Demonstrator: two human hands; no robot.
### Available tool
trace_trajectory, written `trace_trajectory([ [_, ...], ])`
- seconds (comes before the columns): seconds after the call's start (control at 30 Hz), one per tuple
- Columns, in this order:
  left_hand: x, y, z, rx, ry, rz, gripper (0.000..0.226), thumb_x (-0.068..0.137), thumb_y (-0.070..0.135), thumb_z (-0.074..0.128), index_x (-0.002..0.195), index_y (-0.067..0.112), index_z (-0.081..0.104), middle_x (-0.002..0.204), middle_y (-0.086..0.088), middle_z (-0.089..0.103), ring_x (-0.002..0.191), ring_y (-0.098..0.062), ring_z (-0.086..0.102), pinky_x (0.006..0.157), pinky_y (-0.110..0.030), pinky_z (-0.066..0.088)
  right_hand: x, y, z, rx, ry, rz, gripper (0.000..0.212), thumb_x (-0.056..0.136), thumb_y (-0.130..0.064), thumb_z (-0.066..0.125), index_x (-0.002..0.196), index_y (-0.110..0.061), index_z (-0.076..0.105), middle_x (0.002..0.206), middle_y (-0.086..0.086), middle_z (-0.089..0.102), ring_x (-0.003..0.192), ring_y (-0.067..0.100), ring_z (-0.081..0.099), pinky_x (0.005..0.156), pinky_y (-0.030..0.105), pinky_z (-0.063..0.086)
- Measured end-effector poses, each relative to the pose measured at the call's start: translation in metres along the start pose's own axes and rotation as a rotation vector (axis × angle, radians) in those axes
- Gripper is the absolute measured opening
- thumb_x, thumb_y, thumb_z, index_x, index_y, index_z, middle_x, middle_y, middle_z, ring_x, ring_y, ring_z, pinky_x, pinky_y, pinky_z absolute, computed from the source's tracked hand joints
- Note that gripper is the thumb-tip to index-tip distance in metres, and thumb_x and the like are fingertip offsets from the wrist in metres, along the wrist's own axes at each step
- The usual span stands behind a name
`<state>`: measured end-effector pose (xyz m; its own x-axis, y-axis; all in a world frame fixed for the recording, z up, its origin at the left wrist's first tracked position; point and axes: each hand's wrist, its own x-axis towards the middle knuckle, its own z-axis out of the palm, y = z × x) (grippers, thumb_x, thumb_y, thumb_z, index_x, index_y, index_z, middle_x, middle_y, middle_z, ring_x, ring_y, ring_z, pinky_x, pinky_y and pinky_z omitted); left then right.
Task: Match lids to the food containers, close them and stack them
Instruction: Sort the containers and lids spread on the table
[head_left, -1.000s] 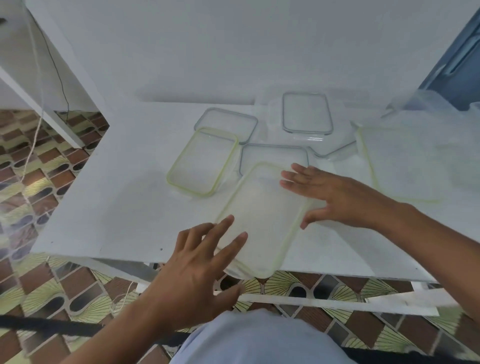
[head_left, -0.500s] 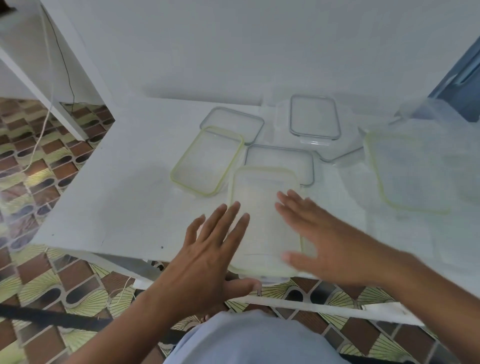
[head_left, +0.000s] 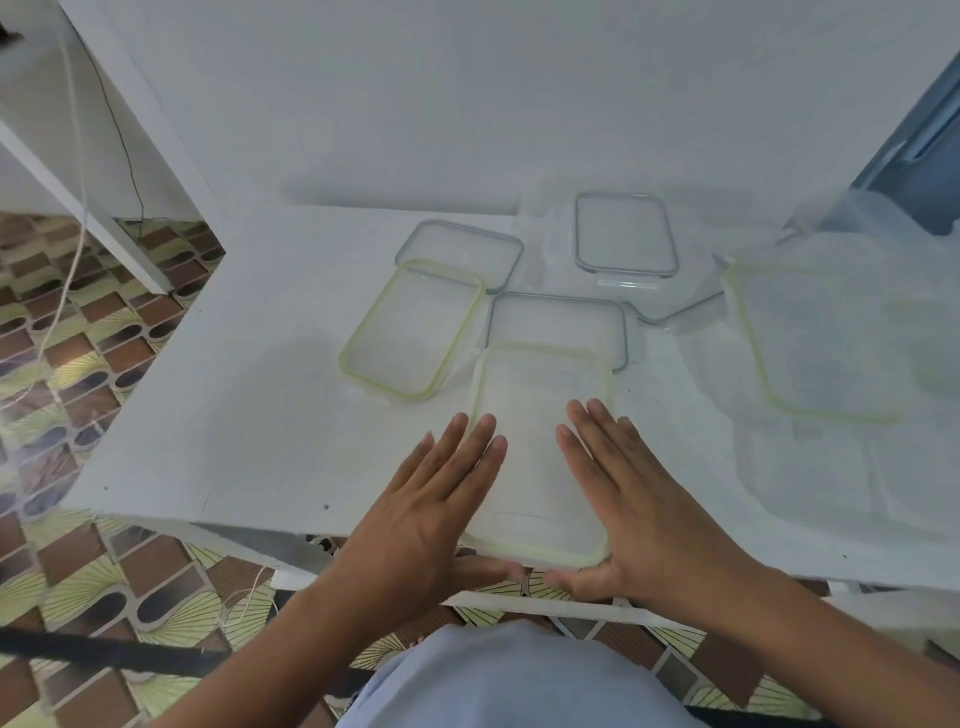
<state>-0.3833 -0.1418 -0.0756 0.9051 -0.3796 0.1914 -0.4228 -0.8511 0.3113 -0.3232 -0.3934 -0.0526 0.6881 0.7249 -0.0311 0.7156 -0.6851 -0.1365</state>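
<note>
A clear container with a green-rimmed lid sits at the table's front edge, partly overhanging it. My left hand presses flat on its left side, fingers straight, thumb at the near rim. My right hand presses flat on its right side in the same way. Behind it lie a grey-rimmed lid, another green-rimmed lid to the left, a grey-rimmed lid further back, and a grey-rimmed lid on a container at the rear.
A large green-rimmed lid and blurry clear containers fill the right of the white table. A white wall stands behind. Patterned floor tiles and a hanging cord lie to the left.
The green-rimmed lid turned from a slant to square with me over the container. Both hands slid to its near end and now lie flat on either side.
</note>
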Motion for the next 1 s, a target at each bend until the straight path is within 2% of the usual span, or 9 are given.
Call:
trace_trajectory([
  [0.13,-0.001,-0.021,-0.022,0.109,-0.12,0.057,0.092,0.089,0.077,0.044,0.163,0.028,0.02,0.171,0.013,0.01,0.158,-0.012,0.005,0.119,-0.063,0.024,-0.009,-0.002,-0.003,-0.032,0.001,0.02,0.12,0.074,-0.097,0.032,0.157,-0.01,0.027,0.167,0.013,0.016,0.155,0.026,0.011,0.117,0.052,0.011],
  [0.33,0.016,-0.065,-0.068,0.205,-0.223,0.058,0.079,0.086,0.047,0.069,0.153,0.053,0.027,0.159,0.031,0.024,0.156,-0.013,0.014,0.116,-0.058,0.018,-0.017,-0.017,-0.001,-0.005,0.097,-0.032,0.095,0.084,-0.089,0.033,0.148,-0.021,0.047,0.159,0.01,0.038,0.148,0.027,0.032,0.113,0.059,0.017],
  [0.5,0.049,-0.082,-0.068,0.198,-0.155,-0.063,0.069,0.103,0.02,0.06,0.149,0.062,0.03,0.164,0.022,0.022,0.148,-0.016,0.039,0.106,-0.048,0.032,-0.008,-0.032,-0.001,0.064,0.151,0.031,0.076,0.093,-0.077,0.036,0.147,-0.026,0.049,0.159,0.002,0.037,0.147,0.022,0.031,0.116,0.051,0.015],
  [0.57,0.054,-0.084,-0.06,0.176,-0.115,-0.087,0.076,0.1,0.005,0.06,0.149,0.058,0.035,0.164,0.017,0.028,0.141,-0.018,0.048,0.1,-0.044,0.035,-0.003,-0.033,-0.001,0.127,0.225,0.021,0.062,0.097,-0.067,0.042,0.144,-0.027,0.053,0.154,-0.004,0.045,0.144,0.017,0.036,0.116,0.047,0.019],
  [0.67,0.054,-0.075,-0.047,-0.155,0.04,-0.294,0.087,0.091,-0.014,0.048,0.151,0.05,0.041,0.157,0.015,0.044,0.132,-0.012,0.055,0.109,-0.037,0.042,0.002,-0.026,-0.012,0.516,0.442,0.174,0.031,0.095,-0.042,0.061,0.122,-0.031,0.07,0.128,-0.02,0.063,0.125,-0.001,0.051,0.11,0.023,0.034],
  [0.73,0.051,-0.06,-0.044,-0.461,0.242,-0.652,0.069,0.096,-0.002,0.046,0.15,0.042,0.046,0.138,0.016,0.062,0.119,-0.012,0.064,0.104,-0.031,0.05,0.007,-0.013,-0.022,0.759,0.562,0.378,0.015,0.092,-0.022,0.067,0.104,-0.027,0.074,0.108,-0.02,0.068,0.104,-0.003,0.062,0.091,0.009,0.043],
  [0.8,0.051,-0.042,-0.039,-0.513,0.284,-0.886,0.039,0.103,0.03,0.054,0.142,0.031,0.051,0.108,0.013,0.067,0.104,-0.02,0.067,0.093,-0.042,0.054,0.019,0.006,-0.027,0.769,0.578,0.592,0.009,0.096,-0.027,0.062,0.103,-0.025,0.067,0.104,-0.016,0.065,0.089,-0.001,0.061,0.073,0.01,0.044],
  [0.9,0.054,-0.017,-0.031,-0.505,0.122,-0.967,0.042,0.101,0.059,0.044,0.11,0.019,0.054,0.092,0.005,0.061,0.091,-0.022,0.059,0.077,-0.038,0.044,0.037,0.027,-0.021,0.764,0.285,0.797,0.041,0.098,-0.055,0.046,0.115,-0.019,0.056,0.105,-0.005,0.059,0.085,0.0,0.055,0.069,0.023,0.043],
  [1.0,0.056,-0.011,-0.025,-0.538,0.156,-0.999,0.048,0.103,0.059,0.037,0.086,0.016,0.05,0.081,-0.001,0.059,0.077,-0.02,0.055,0.066,-0.038,0.039,0.042,0.028,-0.011,0.912,0.146,0.856,0.054,0.097,-0.065,0.036,0.092,-0.014,0.054,0.086,0.001,0.06,0.076,0.019,0.06,0.069,0.037,0.047],
])
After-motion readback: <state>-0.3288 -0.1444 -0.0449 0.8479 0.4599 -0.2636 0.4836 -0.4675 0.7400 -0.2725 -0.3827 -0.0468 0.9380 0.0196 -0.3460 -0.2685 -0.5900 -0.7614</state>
